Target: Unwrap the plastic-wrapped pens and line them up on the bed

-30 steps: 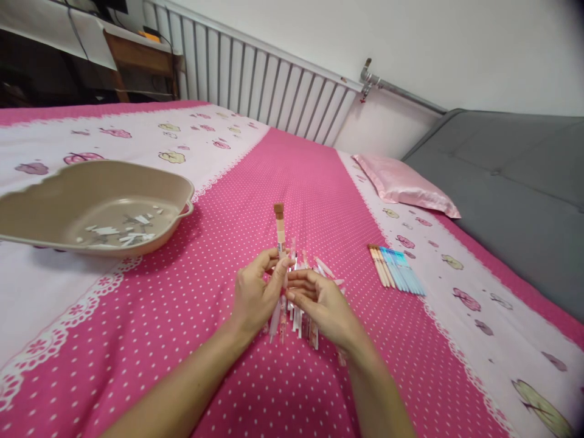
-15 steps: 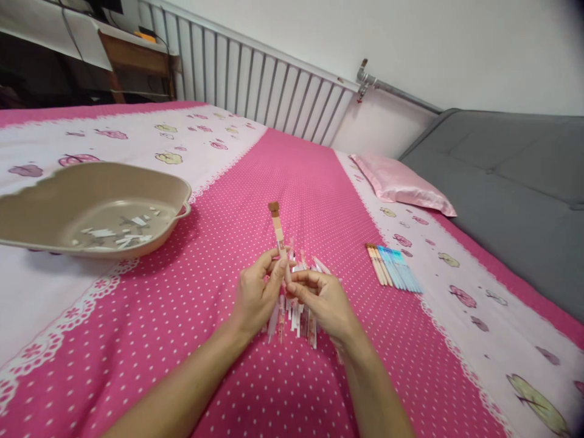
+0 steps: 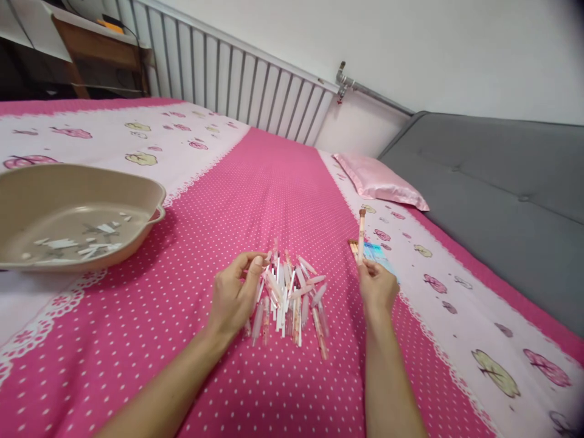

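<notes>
A heap of slim wrapped pens [image 3: 289, 295] lies on the pink dotted bedspread [image 3: 283, 201] in front of me. My left hand [image 3: 235, 295] hovers at the heap's left side, thumb and forefinger pinched together on something too small to name. My right hand [image 3: 378, 285] is off to the right, closed on a peach pen with a brown cap [image 3: 361, 234] held upright. Just behind that hand lies a row of sorted pens [image 3: 371, 249], peach and blue, mostly hidden by the hand.
A beige plastic basin [image 3: 68, 188] with several white wrapper scraps [image 3: 77, 240] inside sits at the left. A pink pillow [image 3: 378, 182] lies at the far right by a grey sofa [image 3: 497, 194]. A white radiator [image 3: 237, 85] lines the back wall.
My right hand carried the brown-capped pen from the middle out to the right, over the sorted row. The left hand let go of it and stays by the heap. The camera turned rightward.
</notes>
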Tool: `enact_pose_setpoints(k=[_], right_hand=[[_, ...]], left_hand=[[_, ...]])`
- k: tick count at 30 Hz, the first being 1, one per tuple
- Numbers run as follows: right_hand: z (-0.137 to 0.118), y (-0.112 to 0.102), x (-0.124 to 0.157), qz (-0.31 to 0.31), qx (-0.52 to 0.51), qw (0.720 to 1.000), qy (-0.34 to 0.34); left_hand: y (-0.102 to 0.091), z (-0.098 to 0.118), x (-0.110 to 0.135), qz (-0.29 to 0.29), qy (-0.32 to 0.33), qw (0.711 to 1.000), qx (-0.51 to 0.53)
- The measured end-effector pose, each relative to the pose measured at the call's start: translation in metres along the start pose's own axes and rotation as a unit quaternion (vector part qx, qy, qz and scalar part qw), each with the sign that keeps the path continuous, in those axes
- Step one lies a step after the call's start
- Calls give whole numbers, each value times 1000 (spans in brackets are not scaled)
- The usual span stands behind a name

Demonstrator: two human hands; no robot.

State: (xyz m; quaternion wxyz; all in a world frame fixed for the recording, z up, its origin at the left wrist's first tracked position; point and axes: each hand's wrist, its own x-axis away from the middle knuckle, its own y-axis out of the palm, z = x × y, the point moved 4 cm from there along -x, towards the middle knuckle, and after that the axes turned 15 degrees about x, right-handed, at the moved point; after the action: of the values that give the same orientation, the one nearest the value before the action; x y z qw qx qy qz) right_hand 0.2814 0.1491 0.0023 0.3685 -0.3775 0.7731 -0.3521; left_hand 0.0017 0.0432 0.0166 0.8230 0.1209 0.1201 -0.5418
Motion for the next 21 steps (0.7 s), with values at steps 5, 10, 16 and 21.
enact_pose_setpoints(k=[5,10,16,21], right_hand=[[16,16,-1,4,92,995,31],[20,23,2,-1,121,992,37],[24,26,2,-7,138,989,47],[25,29,1,-12,137,989,49]], left_hand=[[0,1,-1,-1,-7,1000,-16],[0,-1,-1,-1,-16,1000,-22],[-1,0,-1,-2,-15,999,-32],[0,0,-1,-5,-11,999,-33]])
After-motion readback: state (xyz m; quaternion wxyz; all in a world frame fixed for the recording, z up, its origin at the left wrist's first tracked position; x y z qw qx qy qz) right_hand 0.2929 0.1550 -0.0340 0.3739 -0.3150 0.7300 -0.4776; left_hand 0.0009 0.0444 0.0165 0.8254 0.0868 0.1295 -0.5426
